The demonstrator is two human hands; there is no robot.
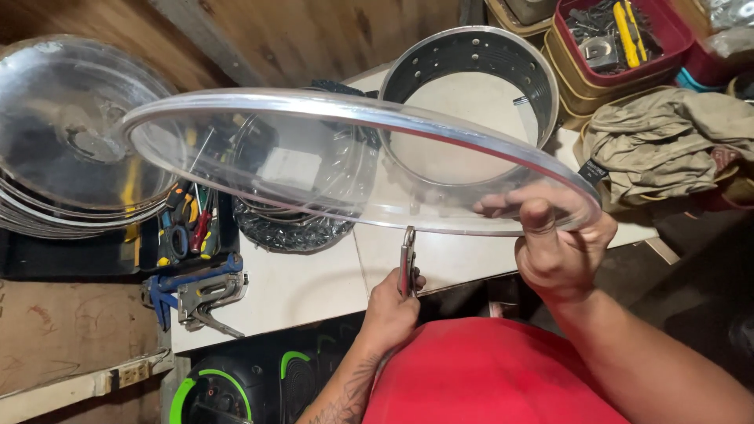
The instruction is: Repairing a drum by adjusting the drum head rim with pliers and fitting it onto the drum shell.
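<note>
A large clear drum head with a silver metal hoop (345, 110) hangs tilted above a white workbench (298, 290). My right hand (554, 247) grips its near right edge, thumb on top and fingers under the film. My left hand (390, 308) holds a pair of metal pliers (408, 259) upright, their jaws touching the near rim of the hoop. A silver drum shell (471, 59) with holes in its wall stands on the bench behind the drum head.
A stack of clear drum heads (71, 149) leans at the left. Screwdrivers and scissors (187, 224) lie in a dark tray, a blue clamp tool (196, 294) beside it. A beige cloth (667, 141) and red parts bins (620, 39) sit at the right.
</note>
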